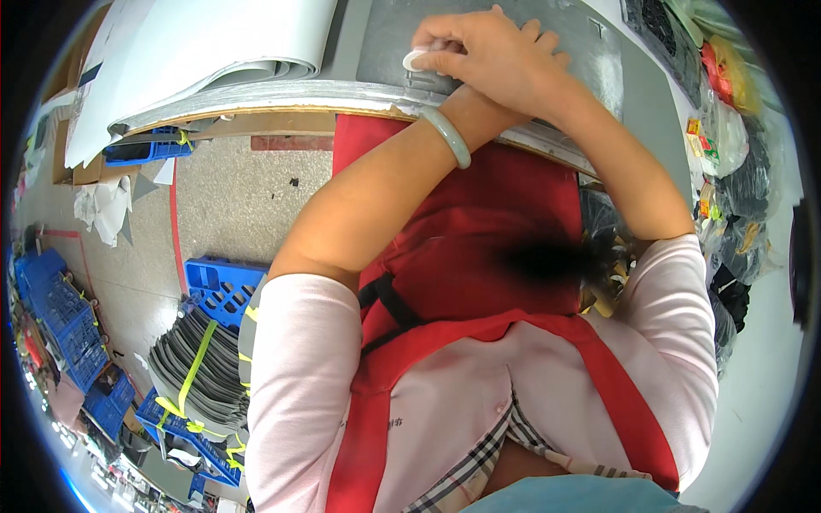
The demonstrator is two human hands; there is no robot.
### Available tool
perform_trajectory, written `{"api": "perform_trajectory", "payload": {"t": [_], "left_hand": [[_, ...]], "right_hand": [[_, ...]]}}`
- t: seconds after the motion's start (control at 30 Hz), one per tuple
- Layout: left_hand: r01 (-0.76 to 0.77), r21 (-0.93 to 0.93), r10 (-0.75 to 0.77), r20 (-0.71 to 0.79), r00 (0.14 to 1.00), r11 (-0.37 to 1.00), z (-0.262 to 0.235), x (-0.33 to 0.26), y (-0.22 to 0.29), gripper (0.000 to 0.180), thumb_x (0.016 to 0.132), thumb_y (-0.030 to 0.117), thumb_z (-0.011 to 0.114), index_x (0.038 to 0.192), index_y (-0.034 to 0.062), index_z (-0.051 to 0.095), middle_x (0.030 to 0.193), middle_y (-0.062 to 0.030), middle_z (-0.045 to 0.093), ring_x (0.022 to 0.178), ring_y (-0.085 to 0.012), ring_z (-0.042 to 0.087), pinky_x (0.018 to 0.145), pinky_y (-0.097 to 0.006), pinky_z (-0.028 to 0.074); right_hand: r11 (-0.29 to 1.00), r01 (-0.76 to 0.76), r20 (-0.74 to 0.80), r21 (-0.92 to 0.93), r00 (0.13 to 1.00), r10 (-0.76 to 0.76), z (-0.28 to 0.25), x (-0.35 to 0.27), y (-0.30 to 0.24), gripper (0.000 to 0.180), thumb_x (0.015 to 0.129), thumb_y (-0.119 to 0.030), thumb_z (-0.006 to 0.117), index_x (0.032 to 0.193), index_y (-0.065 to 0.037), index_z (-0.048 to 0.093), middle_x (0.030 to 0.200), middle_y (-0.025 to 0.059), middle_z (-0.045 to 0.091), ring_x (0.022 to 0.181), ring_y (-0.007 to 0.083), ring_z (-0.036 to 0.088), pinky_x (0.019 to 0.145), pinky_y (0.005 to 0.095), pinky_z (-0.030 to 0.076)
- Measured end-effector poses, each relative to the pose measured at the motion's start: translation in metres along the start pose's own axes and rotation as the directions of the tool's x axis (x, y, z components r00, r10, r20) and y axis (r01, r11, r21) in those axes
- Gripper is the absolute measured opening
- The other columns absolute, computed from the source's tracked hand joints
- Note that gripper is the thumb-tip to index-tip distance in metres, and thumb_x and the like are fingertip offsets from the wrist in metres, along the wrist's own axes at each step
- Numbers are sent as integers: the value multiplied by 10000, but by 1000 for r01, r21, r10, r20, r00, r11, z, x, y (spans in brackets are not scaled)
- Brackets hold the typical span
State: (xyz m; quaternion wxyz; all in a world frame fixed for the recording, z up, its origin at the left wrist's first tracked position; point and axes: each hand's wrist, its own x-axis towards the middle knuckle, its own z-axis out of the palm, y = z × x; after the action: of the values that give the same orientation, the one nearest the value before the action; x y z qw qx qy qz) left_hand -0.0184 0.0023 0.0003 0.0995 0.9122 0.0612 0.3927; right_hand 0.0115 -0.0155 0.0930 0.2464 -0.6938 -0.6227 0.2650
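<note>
My arms cross over a dark grey sheet point(389, 43) on the worktable, the right wrist above the left. My right hand point(492, 56) is closed in a pinch on a small white rounded disc point(414, 60) near the sheet's left part. What the disc is made of I cannot tell. Partly hidden under the right hand, my left hand point(543, 44) lies flat on the sheet with its visible fingertips apart.
Large white sheets point(205, 51) lie rolled over on the table's left. Blue crates point(224, 286) stand on the floor, near a strapped stack of grey sheets point(201, 368). Plastic bags point(727, 137) crowd the right side.
</note>
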Motion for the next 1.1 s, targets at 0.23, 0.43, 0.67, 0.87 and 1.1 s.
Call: {"api": "perform_trajectory", "payload": {"t": [0.23,0.43,0.67,0.87,1.1], "left_hand": [[-35,-40,36,30,999,999,-2,6,-4,355,914,341,614,1190,130,690,1274,-117,622,1269,-337,548,1068,-724,339],[226,-84,-214,132,968,970,37,-4,-9,342,884,328,647,1167,143,701,1236,-103,637,1257,-325,554,1053,-762,319],[44,-39,-27,361,932,998,-21,32,7,337,950,205,527,1187,28,689,1264,-164,641,1313,-344,542,1096,-781,263],[-45,153,-3,303,953,987,-13,10,-13,341,895,255,632,1198,114,695,1248,-104,644,1286,-320,538,1078,-769,286],[-34,20,30,179,983,999,0,14,3,308,878,171,627,1168,92,694,1213,-147,650,1187,-321,586,1071,-684,334]], "right_hand": [[640,239,-142,-731,863,-485,7,-17,-11,126,905,-142,681,933,-21,665,823,78,712,796,169,683,691,340,532],[969,-68,-58,-237,997,56,-20,-14,-3,183,884,-195,736,1007,-63,707,936,74,725,968,182,686,836,352,540],[907,-419,-637,38,689,345,-115,-128,197,287,947,-284,745,1066,-22,740,918,7,706,863,85,608,798,254,483],[853,-339,-580,396,628,519,-118,-122,227,327,946,-292,760,1150,-38,726,1070,30,711,955,115,650,879,269,514],[752,-292,-411,591,694,592,-127,-138,252,482,985,-335,709,1335,-10,643,1317,65,644,1274,168,549,1127,290,342]]}}
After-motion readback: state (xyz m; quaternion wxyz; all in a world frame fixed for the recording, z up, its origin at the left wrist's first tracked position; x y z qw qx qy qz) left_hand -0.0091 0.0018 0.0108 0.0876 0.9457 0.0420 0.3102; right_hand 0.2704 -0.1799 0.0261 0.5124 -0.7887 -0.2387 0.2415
